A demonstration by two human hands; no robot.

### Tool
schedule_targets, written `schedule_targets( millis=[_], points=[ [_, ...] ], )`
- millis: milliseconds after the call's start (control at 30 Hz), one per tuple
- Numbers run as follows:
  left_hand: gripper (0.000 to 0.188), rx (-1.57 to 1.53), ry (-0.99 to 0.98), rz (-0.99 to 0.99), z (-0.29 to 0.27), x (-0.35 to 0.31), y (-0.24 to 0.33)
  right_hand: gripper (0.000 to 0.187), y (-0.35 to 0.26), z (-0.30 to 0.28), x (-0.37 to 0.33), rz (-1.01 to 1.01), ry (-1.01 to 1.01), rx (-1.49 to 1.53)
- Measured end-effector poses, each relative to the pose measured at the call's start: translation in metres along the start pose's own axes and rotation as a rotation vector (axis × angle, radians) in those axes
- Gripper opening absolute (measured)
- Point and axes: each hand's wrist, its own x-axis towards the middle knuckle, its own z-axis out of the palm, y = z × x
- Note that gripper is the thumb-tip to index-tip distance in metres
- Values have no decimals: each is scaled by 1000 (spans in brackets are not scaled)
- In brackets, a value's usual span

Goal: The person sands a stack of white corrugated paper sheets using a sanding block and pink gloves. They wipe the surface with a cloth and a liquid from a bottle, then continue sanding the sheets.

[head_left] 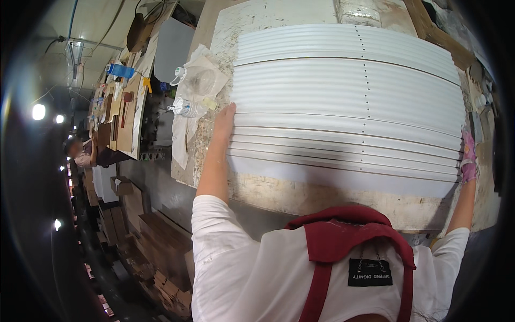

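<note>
Long white strips (300, 88) lie side by side across the worktable, with a line of small dark dots running over them right of the middle. At their left ends, my bare left hand (224, 122) is closed against the edge, fingertips pointing away from me. My right hand (468, 155), in a pink patterned glove or wrap, grips the opposite ends; some of its fingers are hard to make out. Thin dark gaps part the strips into groups, narrower ones nearer me. A plain white sheet (322, 176) shows beneath the near strips.
On the worn table (279, 194), left of the strips, lie a clear plastic bottle (185, 108) and a clear jug (199, 80) on crumpled paper. Another bench (140, 104) stands farther left, with a person (85, 155) beside it. Cardboard pieces (163, 236) are stacked at lower left.
</note>
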Motion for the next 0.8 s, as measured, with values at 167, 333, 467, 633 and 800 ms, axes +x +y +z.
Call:
schedule_targets(
  millis=[167,333,467,633,800],
  points=[
    [41,-233,25,84,9,7,-10,49,75,-23,25,-326,-33,-226],
    [37,-384,-89,-50,-2,-9,17,49,62,-39,17,-580,-173,-673],
    [30,-510,40,-43,-16,37,18,46,10,-20,50,-346,-213,166],
    [31,-84,-111,-3,13,37,47,47,7,-9,68,-375,-88,-321],
    [42,-113,-237,-93,-9,49,58,49,2,-21,84,-324,-215,-77]
  ],
)
